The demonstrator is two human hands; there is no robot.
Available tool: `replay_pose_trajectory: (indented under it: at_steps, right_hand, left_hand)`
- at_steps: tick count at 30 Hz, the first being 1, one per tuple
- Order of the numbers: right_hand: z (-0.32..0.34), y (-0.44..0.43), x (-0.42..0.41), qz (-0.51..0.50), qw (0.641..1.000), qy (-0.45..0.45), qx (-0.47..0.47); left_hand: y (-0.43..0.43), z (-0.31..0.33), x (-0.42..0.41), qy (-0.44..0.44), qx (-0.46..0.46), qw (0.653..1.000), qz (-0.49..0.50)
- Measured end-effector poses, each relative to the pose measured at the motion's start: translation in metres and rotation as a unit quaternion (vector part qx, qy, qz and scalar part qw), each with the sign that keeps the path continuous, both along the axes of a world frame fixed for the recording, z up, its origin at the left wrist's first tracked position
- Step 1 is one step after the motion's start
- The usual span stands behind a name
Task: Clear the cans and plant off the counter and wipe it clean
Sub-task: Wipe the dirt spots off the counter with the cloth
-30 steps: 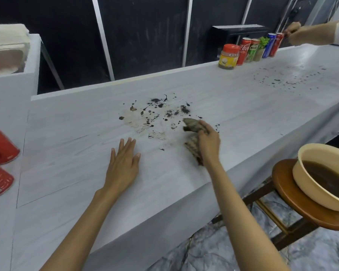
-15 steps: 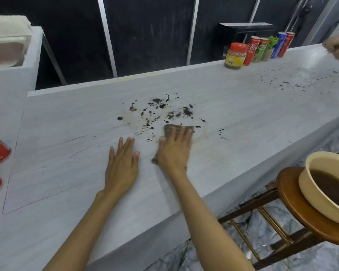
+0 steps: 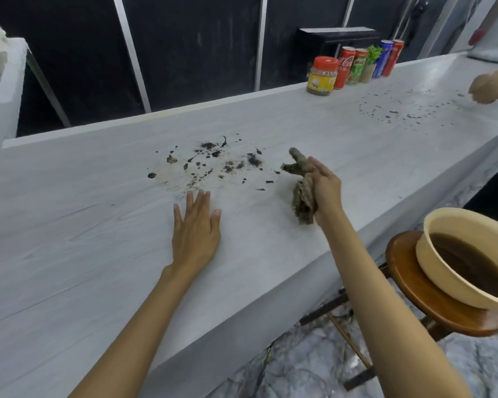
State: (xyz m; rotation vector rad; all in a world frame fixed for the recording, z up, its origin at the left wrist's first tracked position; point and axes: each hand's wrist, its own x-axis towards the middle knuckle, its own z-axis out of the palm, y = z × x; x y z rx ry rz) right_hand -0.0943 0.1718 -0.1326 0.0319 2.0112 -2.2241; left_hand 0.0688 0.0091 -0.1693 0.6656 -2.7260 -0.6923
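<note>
My right hand (image 3: 326, 191) grips a bunched, dirty brown rag (image 3: 301, 193), lifted slightly to the right of a patch of dark soil stains (image 3: 213, 165) on the white counter (image 3: 98, 239). Flat on the counter just below the stains rests my left hand (image 3: 195, 231), fingers spread. At the far back edge a row stands: an orange-lidded jar (image 3: 322, 76), a red cola can (image 3: 345, 67), a green can (image 3: 358, 66), a small green plant (image 3: 372, 62), a blue can (image 3: 383, 58) and another red can (image 3: 394, 57).
A second ring of dark spots (image 3: 400, 110) marks the counter far right, where another person's hand (image 3: 485, 87) works. A cream basin (image 3: 431, 254) of brown water sits on a round wooden stool (image 3: 414, 300) to my right. A white ledge (image 3: 0, 90) rises at far left.
My right hand swept the rag left onto the stains, then pulled it back right and bunched it up off the surface. The left hand stayed flat. The red objects at far left left the view.
</note>
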Motion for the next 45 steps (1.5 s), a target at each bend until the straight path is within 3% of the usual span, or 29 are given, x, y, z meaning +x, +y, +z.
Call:
replay_pose_trajectory:
  at_steps: [2, 3, 5, 6, 8, 13, 18, 20, 25, 28, 30, 31, 32, 33, 34, 35, 41, 43, 45]
  right_hand:
    - [-0.009, 0.031, -0.021, 0.005, 0.99, 0.04, 0.138]
    - [-0.017, 0.039, -0.029, 0.027, 0.967, 0.077, 0.241]
    - [-0.033, 0.039, -0.038, 0.066, 0.883, 0.164, 0.434]
    - [-0.038, 0.032, -0.04, 0.074, 0.847, 0.192, 0.49]
    - [-0.044, 0.011, -0.039, 0.083, 0.822, 0.2, 0.526]
    - [-0.045, -0.049, -0.015, 0.164, 0.79, 0.252, 0.534]
    - [-0.04, -0.09, 0.017, 0.267, 0.809, 0.296, 0.432]
    - [-0.035, -0.098, 0.021, 0.31, 0.832, 0.286, 0.36]
    - [-0.012, -0.074, -0.022, 0.325, 0.942, 0.047, 0.071]
    - [-0.005, -0.028, -0.075, 0.299, 0.952, -0.036, -0.058]
    - [-0.003, 0.003, -0.098, 0.297, 0.955, -0.002, -0.003]
    - [-0.006, 0.012, -0.103, 0.292, 0.947, 0.063, 0.121]
    - [-0.014, 0.018, -0.106, 0.285, 0.901, 0.147, 0.291]
    - [-0.023, 0.019, -0.103, 0.275, 0.834, 0.215, 0.427]
    - [-0.03, 0.014, -0.095, 0.265, 0.785, 0.261, 0.496]
    - [-0.033, 0.006, -0.083, 0.259, 0.766, 0.282, 0.516]
    - [-0.041, -0.069, 0.007, 0.289, 0.736, 0.365, 0.492]
    - [-0.038, -0.095, 0.028, 0.325, 0.757, 0.361, 0.436]
    - [-0.029, -0.111, 0.033, 0.338, 0.808, 0.315, 0.366]
  left_hand:
    - [0.011, -0.003, -0.01, -0.007, -0.007, 1.0, 0.003]
    - [0.014, -0.005, -0.013, -0.007, -0.01, 1.0, 0.01]
    - [0.017, -0.009, -0.016, 0.007, -0.011, 0.999, 0.041]
    - [0.018, -0.011, -0.017, 0.02, -0.007, 0.998, 0.06]
    - [0.019, -0.013, -0.016, 0.044, 0.001, 0.995, 0.091]
    - [0.019, -0.014, -0.017, 0.08, 0.016, 0.986, 0.147]
    - [0.02, -0.015, -0.018, 0.089, -0.007, 0.978, 0.19]
    - [0.02, -0.015, -0.018, 0.082, -0.019, 0.976, 0.203]
    - [0.022, -0.015, -0.017, 0.079, -0.02, 0.975, 0.207]
    - [0.022, -0.016, -0.018, 0.081, -0.021, 0.974, 0.21]
    - [0.021, -0.017, -0.018, 0.082, -0.019, 0.974, 0.21]
    - [0.02, -0.017, -0.018, 0.084, -0.017, 0.974, 0.21]
    - [0.02, -0.017, -0.018, 0.088, -0.014, 0.974, 0.208]
    - [0.019, -0.017, -0.018, 0.094, -0.01, 0.974, 0.206]
    - [0.019, -0.018, -0.018, 0.102, -0.003, 0.973, 0.205]
    - [0.019, -0.018, -0.018, 0.112, 0.004, 0.972, 0.205]
    - [0.02, -0.019, -0.019, 0.139, 0.016, 0.969, 0.206]
    - [0.019, -0.019, -0.02, 0.148, 0.019, 0.967, 0.206]
    - [0.02, -0.019, -0.02, 0.154, 0.023, 0.966, 0.205]
